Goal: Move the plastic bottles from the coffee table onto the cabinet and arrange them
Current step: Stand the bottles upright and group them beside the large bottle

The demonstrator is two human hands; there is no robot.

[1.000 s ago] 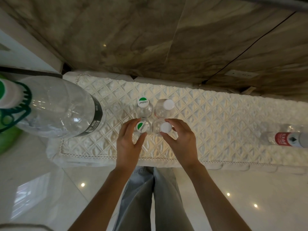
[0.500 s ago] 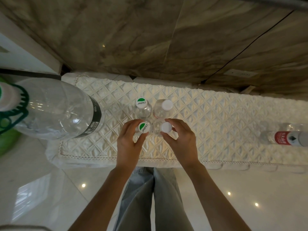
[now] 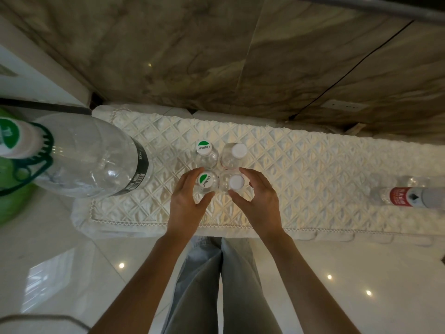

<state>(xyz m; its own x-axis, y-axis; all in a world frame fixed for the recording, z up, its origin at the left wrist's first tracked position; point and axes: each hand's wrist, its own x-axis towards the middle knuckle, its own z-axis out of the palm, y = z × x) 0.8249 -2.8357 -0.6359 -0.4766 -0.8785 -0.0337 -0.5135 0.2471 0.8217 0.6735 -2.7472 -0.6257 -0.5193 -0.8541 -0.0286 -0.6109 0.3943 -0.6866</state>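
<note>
Hands are curled around the near pair of four upright bottles, left hand (image 3: 186,206) on the green-capped bottle (image 3: 204,183), right hand (image 3: 258,203) on the white-capped bottle (image 3: 234,183), set back from the quilted surface (image 3: 301,169) front edge, open cloth stretching right.

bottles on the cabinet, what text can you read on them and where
"Cestbon": cap of the far green-capped bottle.
"Cestbon": cap of the near green-capped bottle, between the left hand's fingers.
Red label of the lying bottle: white characters, too blurred to read.
Big bottle: dark band, number and barcode unreadable.
</note>
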